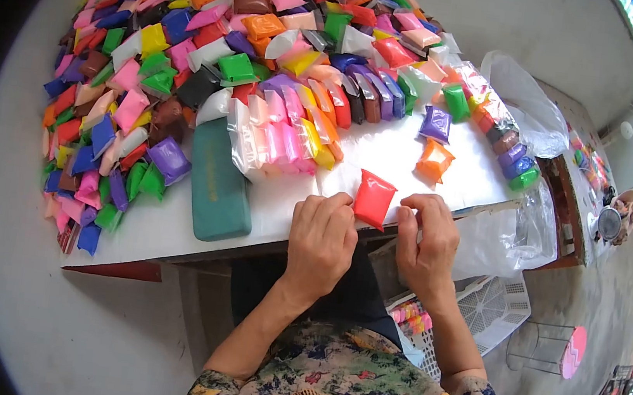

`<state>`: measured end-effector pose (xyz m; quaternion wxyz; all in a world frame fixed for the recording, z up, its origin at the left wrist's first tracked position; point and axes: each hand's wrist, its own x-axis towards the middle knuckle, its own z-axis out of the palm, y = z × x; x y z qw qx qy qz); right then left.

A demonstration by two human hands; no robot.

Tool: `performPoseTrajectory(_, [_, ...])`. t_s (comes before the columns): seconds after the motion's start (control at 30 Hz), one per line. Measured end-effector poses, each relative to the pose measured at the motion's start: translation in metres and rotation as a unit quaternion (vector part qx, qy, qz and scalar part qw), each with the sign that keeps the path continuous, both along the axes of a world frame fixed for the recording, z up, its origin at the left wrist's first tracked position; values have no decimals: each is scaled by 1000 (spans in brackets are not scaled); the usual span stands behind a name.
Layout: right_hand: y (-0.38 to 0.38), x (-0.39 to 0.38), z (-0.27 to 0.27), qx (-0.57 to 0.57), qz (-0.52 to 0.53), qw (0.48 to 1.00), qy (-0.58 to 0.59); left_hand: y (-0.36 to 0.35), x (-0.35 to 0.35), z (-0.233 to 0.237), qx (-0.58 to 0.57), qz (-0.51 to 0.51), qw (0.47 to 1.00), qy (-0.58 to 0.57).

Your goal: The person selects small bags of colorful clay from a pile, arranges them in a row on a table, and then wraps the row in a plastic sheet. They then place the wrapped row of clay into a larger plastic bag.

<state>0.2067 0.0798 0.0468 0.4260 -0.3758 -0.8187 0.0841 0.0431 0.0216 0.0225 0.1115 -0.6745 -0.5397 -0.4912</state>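
A shiny red packet of soft, clay-like material (374, 199) is at the table's front edge, between my two hands. My left hand (321, 239) has its fingers curled, with the fingertips against the packet's left edge. On the other side, my right hand (430, 245) has its thumb and fingers bent close together, a small gap from the packet's right edge. Whatever its fingertips may pinch is not visible. Just beyond lie an orange packet (434, 161) and a purple packet (436, 124). Left of my hands rests a long green case (220, 180).
A row of packets sorted by colour (291, 146) stands behind the case. A large heap of mixed packets (136, 68) covers the table's left and back. Another row (511, 148) lines the right edge, beside clear plastic bags (526, 104). Below are a white crate (495, 311) and a stool (574, 352).
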Motion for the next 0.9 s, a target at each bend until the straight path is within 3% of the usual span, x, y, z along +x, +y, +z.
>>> performPoseTrajectory(0.07, [-15,-5,15,-151,-18,987,43,-1,3,-1,16,1,1000,21])
performPoseTrajectory(0.33, [-10,-10,29,-354,57,919,165,-3,4,13,73,-10,986,149])
performPoseTrajectory(0.5, [3,-10,28,-423,119,864,246,1,2,16,108,-49,984,136])
performPoseTrajectory(0.63, [31,-24,31,-192,83,969,129,0,-2,22,101,-17,992,72])
performPoseTrajectory(0.73, [58,-39,28,-112,120,982,92,4,-14,14,63,25,996,57])
performPoseTrajectory(0.9, [81,-55,25,-97,189,977,1,7,-23,3,61,36,996,58])
